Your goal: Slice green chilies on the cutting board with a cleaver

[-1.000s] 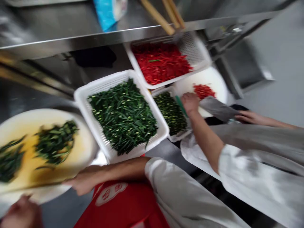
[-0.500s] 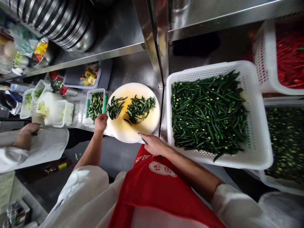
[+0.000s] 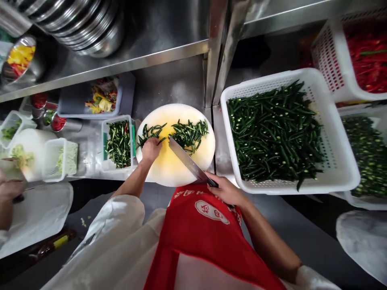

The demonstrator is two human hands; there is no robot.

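A round white cutting board (image 3: 160, 171) carries two piles of green chili peppers. The right pile (image 3: 190, 135) looks cut; the smaller left pile (image 3: 149, 132) lies just beyond my left hand (image 3: 151, 150), whose closed fingers pinch a green pepper over the board. My right hand (image 3: 226, 189) is wrapped round the black handle of a knife (image 3: 189, 162), its blade lying diagonally over the board with the tip by the right pile. Left of the board stands a small white container (image 3: 104, 161) of cut green peppers.
At the right is a large white basket (image 3: 340, 161) of green peppers, with a basket (image 3: 328, 60) of red peppers behind it. A metal shelf (image 3: 130, 62) with stacked bowls overhangs the counter. Another person's hand (image 3: 10, 189) is at the far left.
My left hand has moved right from beside the small container onto the board and now pinches a pepper. My right hand and the knife have shifted right, and the view has shifted.
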